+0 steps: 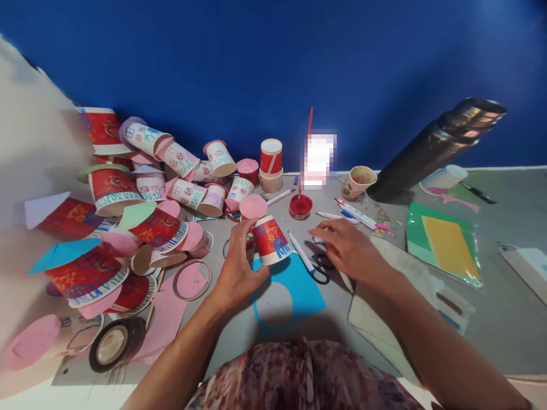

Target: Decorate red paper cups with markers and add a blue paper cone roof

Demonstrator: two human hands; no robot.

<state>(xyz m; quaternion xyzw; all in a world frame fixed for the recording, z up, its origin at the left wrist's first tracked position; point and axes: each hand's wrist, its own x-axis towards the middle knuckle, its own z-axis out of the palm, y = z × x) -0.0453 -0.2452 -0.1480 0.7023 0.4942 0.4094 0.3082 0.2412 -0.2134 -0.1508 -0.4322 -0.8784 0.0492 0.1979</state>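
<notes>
My left hand (239,265) grips a red paper cup (270,239) with blue drawings on it, held tilted above a blue paper sheet (305,287) with a round pale area. A pink paper disc (253,206) shows just above the cup; whether it is joined to it I cannot tell. My right hand (348,250) is low over the table with curled fingers. A white marker (346,282) sticks out from under it, and what its fingertips pinch is mostly hidden. Beside that hand lie black-handled scissors (320,270) and another white marker (301,250).
Decorated paper cups (115,191) are heaped at the left, near a tape roll (113,344). Further back stand stacked cups (271,165) and a red paint pot (300,207). A black flask (427,154), a packet of coloured paper (444,245) and a cloth (376,319) occupy the right.
</notes>
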